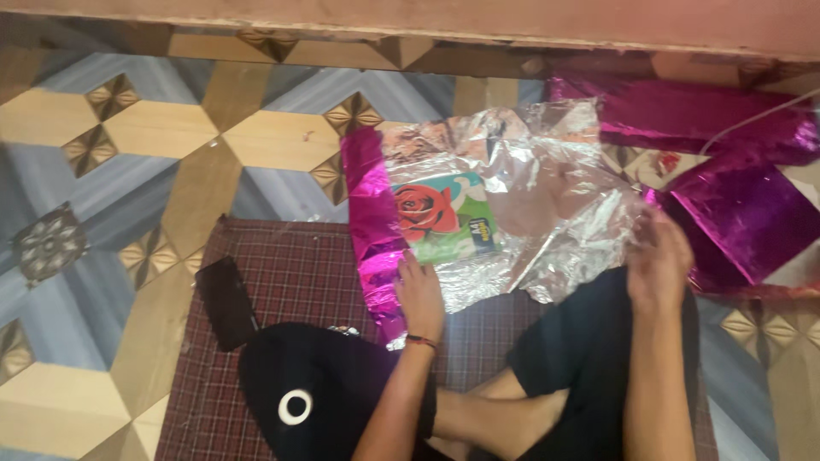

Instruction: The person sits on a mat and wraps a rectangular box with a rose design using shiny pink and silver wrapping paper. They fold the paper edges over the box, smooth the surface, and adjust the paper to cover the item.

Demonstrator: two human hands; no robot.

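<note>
A flat package with a red rose picture [440, 218] lies on a sheet of shiny foil wrapping paper [530, 196], silver on the inside and magenta on the outside. My left hand [420, 294] presses flat on the sheet's near edge, just below the package, beside the folded-over magenta strip [369, 213]. My right hand [658, 256] grips the right edge of the sheet, fingers curled around the foil. I sit cross-legged on a checked mat [299, 273], and a red thread band circles my left wrist.
More magenta foil sheets [735, 205] lie crumpled at the right. A dark phone [226, 303] rests on the mat's left edge. A black cloth with a white ring [299, 393] covers my knee. Patterned floor tiles [128, 128] stretch left; a wooden ledge [427, 21] runs along the top.
</note>
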